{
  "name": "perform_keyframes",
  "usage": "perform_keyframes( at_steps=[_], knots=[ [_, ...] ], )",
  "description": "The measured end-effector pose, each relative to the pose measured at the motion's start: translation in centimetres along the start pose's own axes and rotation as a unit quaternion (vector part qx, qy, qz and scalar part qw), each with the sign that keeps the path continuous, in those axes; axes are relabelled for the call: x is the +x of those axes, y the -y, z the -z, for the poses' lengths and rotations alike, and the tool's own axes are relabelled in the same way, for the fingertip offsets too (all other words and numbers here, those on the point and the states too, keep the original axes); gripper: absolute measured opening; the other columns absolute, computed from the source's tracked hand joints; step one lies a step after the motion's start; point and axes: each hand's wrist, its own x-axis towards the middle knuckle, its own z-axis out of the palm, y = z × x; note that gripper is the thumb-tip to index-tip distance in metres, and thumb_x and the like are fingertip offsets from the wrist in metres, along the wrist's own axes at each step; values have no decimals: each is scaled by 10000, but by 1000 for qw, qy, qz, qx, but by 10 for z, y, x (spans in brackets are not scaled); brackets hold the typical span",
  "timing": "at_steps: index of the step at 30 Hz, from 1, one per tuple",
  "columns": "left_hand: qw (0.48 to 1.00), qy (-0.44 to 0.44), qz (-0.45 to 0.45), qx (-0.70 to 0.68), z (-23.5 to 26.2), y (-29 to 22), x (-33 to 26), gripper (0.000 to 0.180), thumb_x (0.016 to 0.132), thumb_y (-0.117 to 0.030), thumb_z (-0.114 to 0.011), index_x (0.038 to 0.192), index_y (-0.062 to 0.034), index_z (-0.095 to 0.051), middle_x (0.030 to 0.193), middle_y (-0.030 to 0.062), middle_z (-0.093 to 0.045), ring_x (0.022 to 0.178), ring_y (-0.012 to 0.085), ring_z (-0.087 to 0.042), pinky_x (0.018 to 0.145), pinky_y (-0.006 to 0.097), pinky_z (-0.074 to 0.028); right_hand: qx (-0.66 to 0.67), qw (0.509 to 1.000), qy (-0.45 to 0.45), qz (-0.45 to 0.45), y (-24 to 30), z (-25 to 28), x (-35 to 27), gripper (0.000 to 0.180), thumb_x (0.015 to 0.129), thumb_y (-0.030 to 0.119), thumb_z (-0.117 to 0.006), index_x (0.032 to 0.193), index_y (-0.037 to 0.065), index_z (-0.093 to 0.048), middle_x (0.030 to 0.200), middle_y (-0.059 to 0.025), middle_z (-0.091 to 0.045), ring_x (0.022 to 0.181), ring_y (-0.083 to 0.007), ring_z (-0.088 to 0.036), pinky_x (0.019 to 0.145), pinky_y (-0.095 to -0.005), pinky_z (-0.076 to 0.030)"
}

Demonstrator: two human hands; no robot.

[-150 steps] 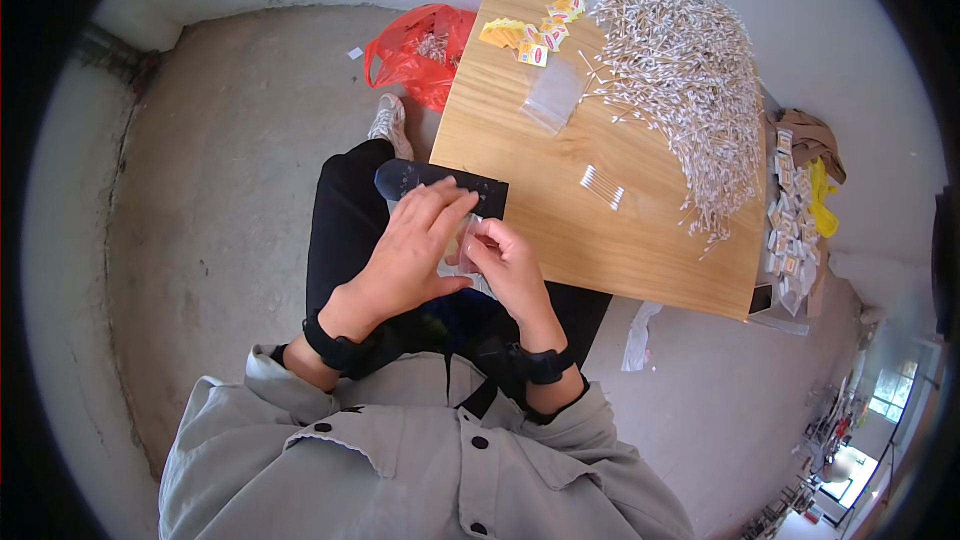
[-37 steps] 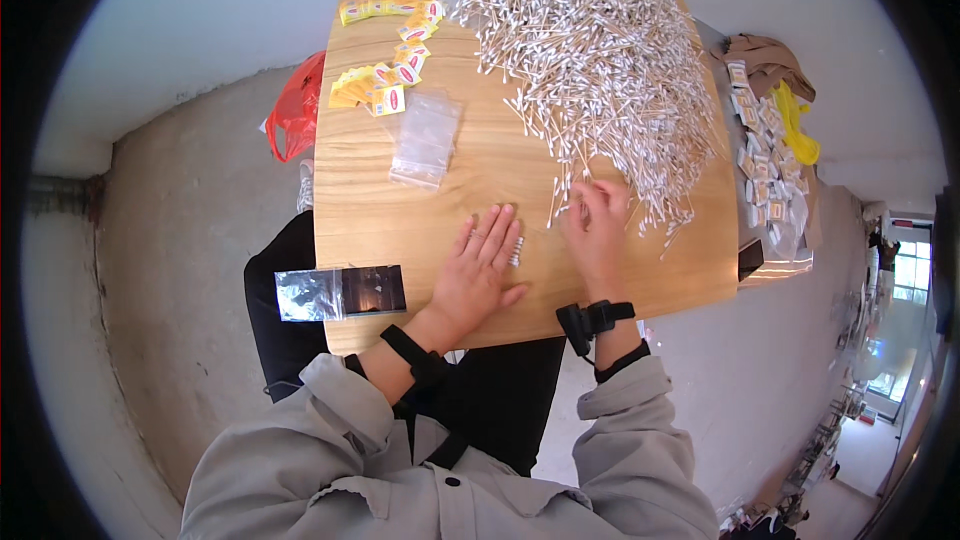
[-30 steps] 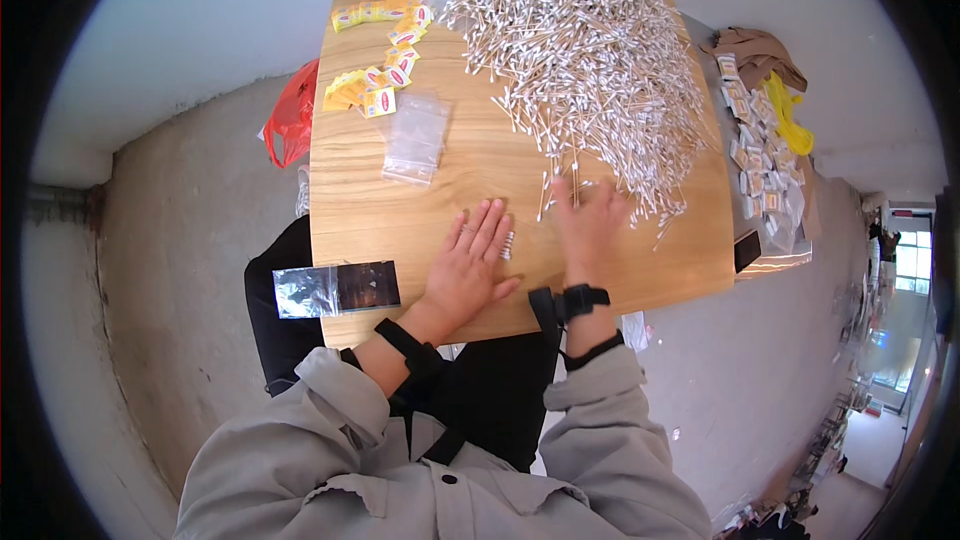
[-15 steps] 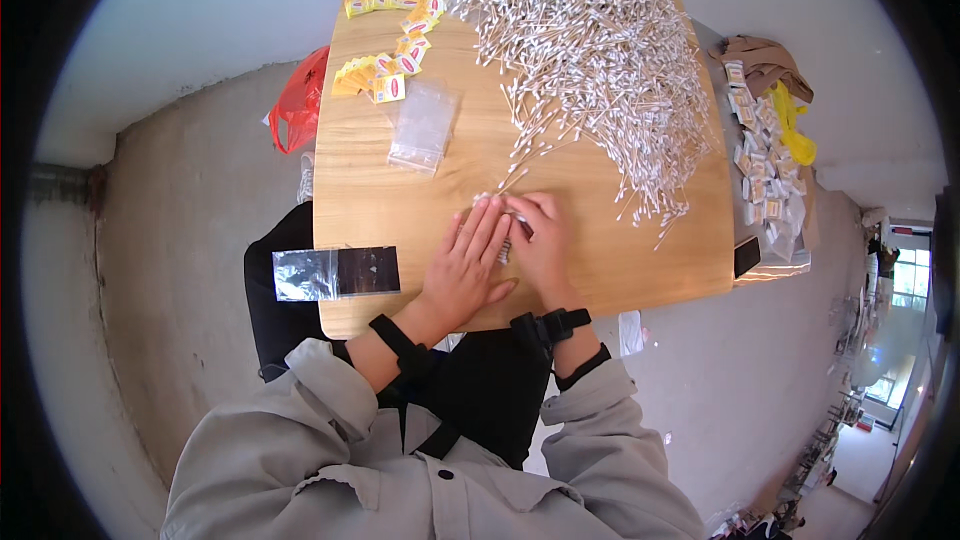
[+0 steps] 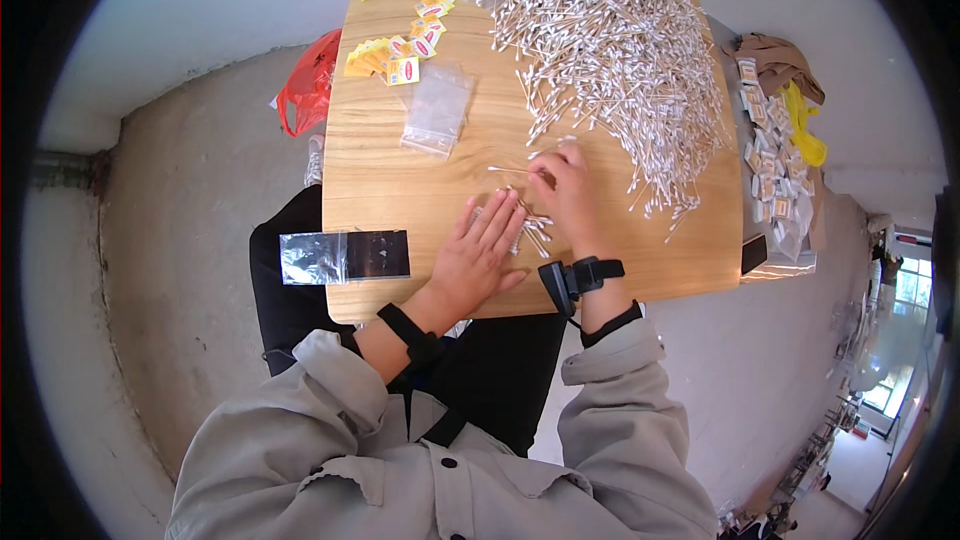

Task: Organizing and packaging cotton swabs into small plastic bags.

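Right hand (image 5: 570,195): grip is pinched, thumb and fingertips together, with the end of a single swab (image 5: 508,169) at the tips; the stick points left, roughly level across the view, just above the left hand (image 5: 474,255). White swab tips also show by the right fingers; can't tell whether those are held. Left grip is spread flat, palm down on the tabletop (image 5: 650,255), fingers straight and close together, thumb out to the right, clamped on nothing visible. It covers part of a small group of loose swabs (image 5: 538,230); the rest stick out along its right side, lying at mixed angles. Can't tell how many are under the palm. Big swab pile (image 5: 610,50) sits beyond the right hand, far side, strays along its near edge. Clear zip bags (image 5: 437,120) lie beyond the left hand, yellow-and-white packets (image 5: 403,71) just past them. Black flat item (image 5: 378,254) is at the left edge, clear bag (image 5: 314,259) beside it.
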Motion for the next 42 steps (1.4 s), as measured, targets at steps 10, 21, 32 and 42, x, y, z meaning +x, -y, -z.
perform_keyframes(
  at_steps=[10, 21, 32, 42],
  knots=[
    [999, 31, -11, -15, 13, -1, -20, 909, 783, -543, -629, 1462, -37, -297, 1547, 140, -246, 1443, 266, -212, 1161, 476, -137, 53, 982, -49, -173, 13, 7, -74, 174, 845, 48, -629, 1016, 43, -659, 985, -132, -561, 863, -260, -611, 772, -341, -500],
    [995, 76, -68, 4, 28, 2, -31, 1023, 695, -575, -689, 1463, -30, -289, 1547, 143, -243, 1439, 272, -217, 1157, 472, -152, 16, 977, -170, -128, 24, -11, -98, 346, 875, 54, -574, 1219, 19, -563, 1176, -201, -512, 1089, -339, -510, 948, -401, -411],
    [995, 28, -84, 36, 4, 1, 16, 1110, 652, -696, -624, 1438, 22, -308, 1539, 163, -248, 1443, 284, -203, 1160, 470, -146, -79, 974, -191, -92, 23, -27, -88, 249, 838, 63, -611, 1069, 115, -690, 1132, -137, -557, 1061, -308, -520, 915, -410, -408],
    [998, 46, -25, 19, 18, -5, 0, 1144, 609, -688, -665, 1444, 8, -308, 1538, 157, -247, 1441, 283, -203, 1162, 480, -148, 11, 968, -222, -119, 25, -24, -92, 204, 857, 72, -597, 1043, 72, -680, 1089, -135, -575, 1031, -306, -534, 883, -395, -432]
  ],
)
